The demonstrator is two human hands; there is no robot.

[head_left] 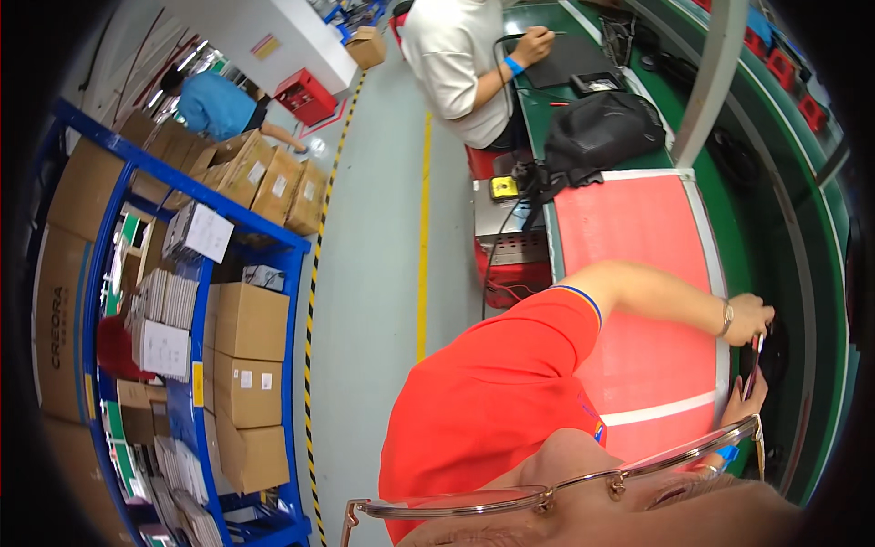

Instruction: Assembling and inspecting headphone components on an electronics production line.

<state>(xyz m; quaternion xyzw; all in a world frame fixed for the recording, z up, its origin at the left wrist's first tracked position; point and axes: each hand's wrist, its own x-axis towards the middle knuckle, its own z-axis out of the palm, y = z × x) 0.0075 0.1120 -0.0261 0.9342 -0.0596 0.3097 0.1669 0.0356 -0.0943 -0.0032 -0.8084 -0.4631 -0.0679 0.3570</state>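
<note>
My left arm, in a red short sleeve and with a wristwatch, reaches over the red mat [629,237] to the bench's far edge. There my left hand [749,319] is closed, its fingers bent at the upper end of a thin dark slab, phone-like in shape [752,372]. What those fingers pinch is too small to make out. My right hand [749,401], a blue band near its wrist, grips the slab's lower end. The slab is seen nearly edge-on, with a reddish side. Dark items behind both hands are unclear.
A black backpack [606,132] lies on the green bench beyond the mat, near a grey post [715,82]. Past it sits a co-worker in white [460,68], one hand on a thin tool. A blue rack [205,374] with cartons stands left of the aisle; another person bends behind it.
</note>
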